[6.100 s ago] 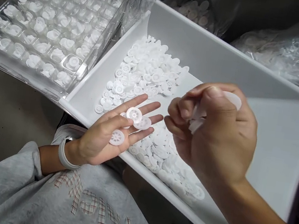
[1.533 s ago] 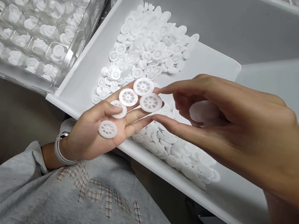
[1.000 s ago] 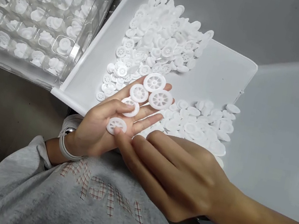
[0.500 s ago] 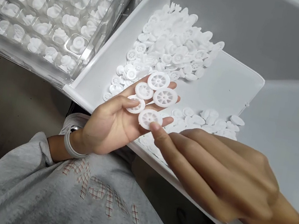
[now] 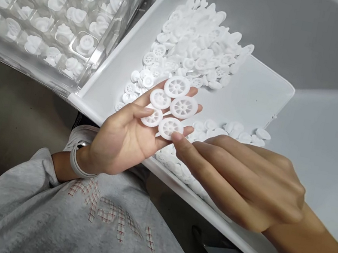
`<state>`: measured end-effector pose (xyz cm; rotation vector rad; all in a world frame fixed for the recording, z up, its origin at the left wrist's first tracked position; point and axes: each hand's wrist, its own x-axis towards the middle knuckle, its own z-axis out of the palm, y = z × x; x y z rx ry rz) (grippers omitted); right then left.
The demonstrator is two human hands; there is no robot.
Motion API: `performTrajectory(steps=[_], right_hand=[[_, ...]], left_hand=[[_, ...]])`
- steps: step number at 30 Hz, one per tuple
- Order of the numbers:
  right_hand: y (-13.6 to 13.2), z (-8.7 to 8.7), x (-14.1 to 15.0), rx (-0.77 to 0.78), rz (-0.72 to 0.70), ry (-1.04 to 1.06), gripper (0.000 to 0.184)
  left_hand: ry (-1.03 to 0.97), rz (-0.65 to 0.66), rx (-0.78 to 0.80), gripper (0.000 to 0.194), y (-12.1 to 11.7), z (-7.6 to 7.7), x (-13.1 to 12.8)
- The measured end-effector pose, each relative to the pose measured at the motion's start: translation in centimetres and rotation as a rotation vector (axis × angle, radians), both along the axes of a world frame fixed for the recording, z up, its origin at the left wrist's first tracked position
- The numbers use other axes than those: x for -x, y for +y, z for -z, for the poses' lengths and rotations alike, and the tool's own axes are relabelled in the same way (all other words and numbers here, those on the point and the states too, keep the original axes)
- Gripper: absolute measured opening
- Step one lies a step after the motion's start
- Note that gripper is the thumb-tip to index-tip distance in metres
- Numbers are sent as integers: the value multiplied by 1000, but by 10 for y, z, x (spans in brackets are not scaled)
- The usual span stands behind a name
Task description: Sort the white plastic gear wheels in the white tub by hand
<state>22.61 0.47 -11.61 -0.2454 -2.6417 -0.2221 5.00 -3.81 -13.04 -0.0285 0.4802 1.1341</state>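
My left hand (image 5: 121, 140) is palm up, holding several white plastic spoked wheels fanned over its fingers. The thumb presses on one wheel (image 5: 152, 117), and a larger wheel (image 5: 183, 107) lies across the fingers. My right hand (image 5: 241, 178) comes in from the right with its fingers folded together. One fingertip is on the rim of the lowest wheel (image 5: 170, 128) in the group; whether another finger grips it from beneath is hidden. Behind the left hand, a heap of similar white wheels (image 5: 199, 44) lies in a large white bin (image 5: 267, 87).
A clear plastic tray (image 5: 79, 78) with rows of pockets holding white parts stands left of the bin. More white wheels (image 5: 234, 129) lie behind my right hand. The bin's front edge (image 5: 179, 180) runs below both hands.
The lowest wheel sits slightly closer to the other wheels, with my right fingertip still on it. The whole view has shifted a little, so the tray appears farther left.
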Motion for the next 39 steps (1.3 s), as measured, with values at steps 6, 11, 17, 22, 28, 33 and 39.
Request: performTrajectory(steps=[6,11,17,22,28,33,39], right_hand=[[1,1,-5,6,-11,23,21],[-14,2,-12,217,80,-38,20],[-33,-1,-4,353,249,107,18],[-32,0,-1,468,263,74,22],[-29,-1,-1,535,271,131,20],[-34,-7,0,573,264,90,21],[-35,-9,2,452,268,34,20]], left_hand=[[7,-18,9,65,2,-1,-2],[25,-6,-12,62,1,1,-1],[-10,-1,29,56,1,0,-1],[-40,-8,39,55,1,0,0],[-45,4,31,56,1,0,1],[-49,15,19,54,2,1,0],[-2,41,5,55,-1,2,0]])
